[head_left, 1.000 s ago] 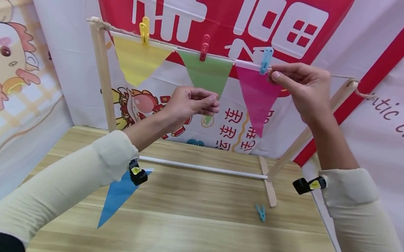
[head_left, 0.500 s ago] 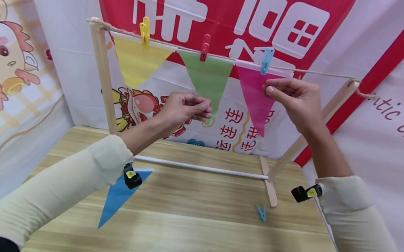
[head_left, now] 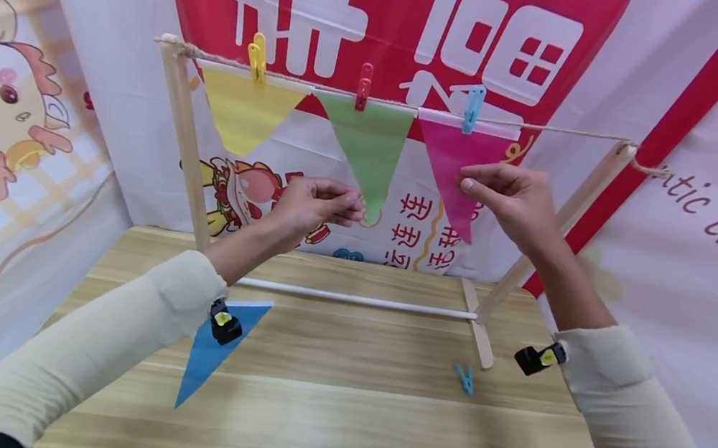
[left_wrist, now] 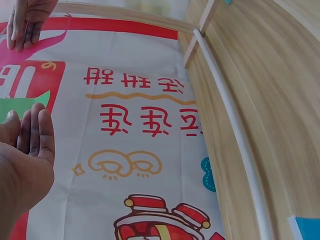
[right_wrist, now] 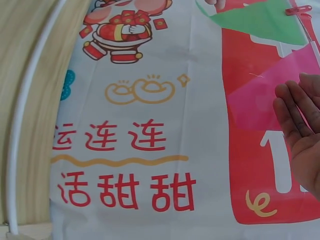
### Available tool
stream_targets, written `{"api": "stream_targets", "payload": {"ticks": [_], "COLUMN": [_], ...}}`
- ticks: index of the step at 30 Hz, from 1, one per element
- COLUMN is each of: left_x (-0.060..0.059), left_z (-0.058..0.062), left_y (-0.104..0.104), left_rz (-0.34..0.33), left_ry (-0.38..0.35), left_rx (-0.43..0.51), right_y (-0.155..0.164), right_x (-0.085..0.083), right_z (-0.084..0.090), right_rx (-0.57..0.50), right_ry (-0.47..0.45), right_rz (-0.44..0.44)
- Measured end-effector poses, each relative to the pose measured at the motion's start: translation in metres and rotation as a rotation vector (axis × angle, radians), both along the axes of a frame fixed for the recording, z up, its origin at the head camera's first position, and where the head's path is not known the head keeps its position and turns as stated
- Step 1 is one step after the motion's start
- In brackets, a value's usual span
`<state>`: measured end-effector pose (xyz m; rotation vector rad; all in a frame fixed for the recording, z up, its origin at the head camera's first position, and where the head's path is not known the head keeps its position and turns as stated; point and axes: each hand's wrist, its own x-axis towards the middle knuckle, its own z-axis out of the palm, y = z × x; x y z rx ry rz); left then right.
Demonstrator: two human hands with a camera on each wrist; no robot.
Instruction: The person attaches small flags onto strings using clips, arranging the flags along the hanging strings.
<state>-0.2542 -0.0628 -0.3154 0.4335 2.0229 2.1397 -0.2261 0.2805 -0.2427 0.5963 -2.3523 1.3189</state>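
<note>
A string across a wooden frame (head_left: 185, 142) carries a yellow flag (head_left: 243, 112) under a yellow clip (head_left: 257, 57), a green flag (head_left: 369, 146) under a red clip (head_left: 363, 86), and a pink flag (head_left: 446, 157) under a blue clip (head_left: 472, 109). My right hand (head_left: 507, 198) hovers in front of the pink flag's lower half with relaxed fingers, holding nothing; the right wrist view shows its palm (right_wrist: 300, 130) flat. Whether it touches the flag I cannot tell. Beside the green flag's tip my left hand (head_left: 318, 206) is empty and loosely curled.
A blue flag (head_left: 202, 367) lies on the wooden table at the left, and a loose blue clip (head_left: 464, 378) lies near the frame's right foot. A white rod (head_left: 358, 299) joins the frame's feet. Printed cloth banners close in the back and both sides.
My right hand has let go of the blue clip on the string and dropped in front of the pink flag. My left hand has sunk a little toward the green flag's tip.
</note>
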Motion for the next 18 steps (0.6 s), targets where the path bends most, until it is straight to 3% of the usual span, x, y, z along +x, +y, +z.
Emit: {"api": "stream_targets", "payload": {"ticks": [10,18], "left_x": [-0.002,0.0], "left_z": [-0.017,-0.027], "left_y": [-0.004,-0.013], "left_rz": [0.018,0.023], "left_ry": [-0.026,-0.049], "left_rx": [0.03,0.021], "right_y": [0.005,0.01], "right_x": [0.003,0.001], "right_z": [-0.018,-0.035], "right_rx": [0.018,0.028], "right_ry": [-0.062,-0.057], "right_rz": [0.013,0.05]}}
